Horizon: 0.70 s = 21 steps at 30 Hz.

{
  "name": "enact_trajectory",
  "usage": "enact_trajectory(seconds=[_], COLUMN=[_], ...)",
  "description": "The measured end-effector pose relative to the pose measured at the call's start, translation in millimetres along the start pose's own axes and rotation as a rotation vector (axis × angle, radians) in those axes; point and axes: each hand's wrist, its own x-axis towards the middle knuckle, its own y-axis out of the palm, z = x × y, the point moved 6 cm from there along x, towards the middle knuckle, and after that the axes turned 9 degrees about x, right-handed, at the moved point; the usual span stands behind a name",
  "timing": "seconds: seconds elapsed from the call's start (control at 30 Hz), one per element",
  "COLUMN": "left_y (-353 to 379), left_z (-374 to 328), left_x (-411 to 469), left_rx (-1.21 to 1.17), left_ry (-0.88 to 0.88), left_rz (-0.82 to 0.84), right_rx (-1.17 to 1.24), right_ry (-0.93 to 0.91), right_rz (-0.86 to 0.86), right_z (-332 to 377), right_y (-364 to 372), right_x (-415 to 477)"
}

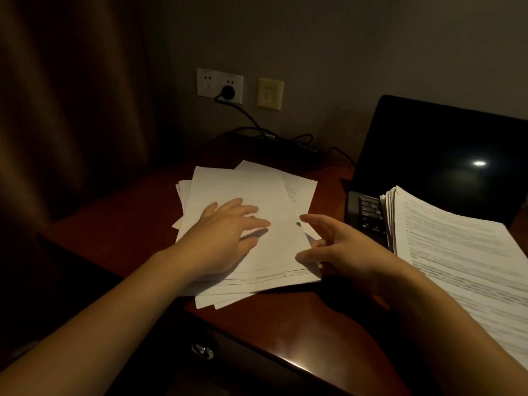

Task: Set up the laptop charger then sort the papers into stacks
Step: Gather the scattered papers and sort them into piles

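While two paper piles show, one laptop (443, 144) stands at the right of the desk (114, 224) and one plug (228, 92) sits in the socket (207, 82). Bare desk borders the loose pile (243, 190) at left and front; the neat stack (457, 252) covers the keyboard (368, 212). The left grip (223, 238) lies flat on the loose pile, released; the right grip (343, 252), also released, fingers spread, is at its right edge.

Room dim. Grey wall (343, 52) behind; brown curtain (71, 95) at left. Glossy reddish-brown wooden tabletop (120, 224). On wall: white socket plate (207, 84) beside yellowish plate (270, 94).
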Motion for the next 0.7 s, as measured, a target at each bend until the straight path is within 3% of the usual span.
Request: enact_trajectory(seconds=[0.13, 0.4, 0.6, 0.7], left_y=[8, 11, 5, -2], left_z=[-24, -18, -17, -11], left_x=[-18, -26, -28, -30], left_rx=[-0.199, -0.332, -0.597, -0.715], left_ry=[0.041, 0.023, 0.004, -0.049], left_rz=[0.04, 0.017, -0.06, -0.18], right_rx=[-0.001, 0.075, 0.015, 0.089], right_ry=[-0.062, -0.114, -0.177, -0.16], right_rz=[-0.013, -0.049, -0.136, -0.122], right_z=[-4, -11, -6, -6], right_y=[1, 6, 11, 8], right_x=[-2, -8, -3, -6])
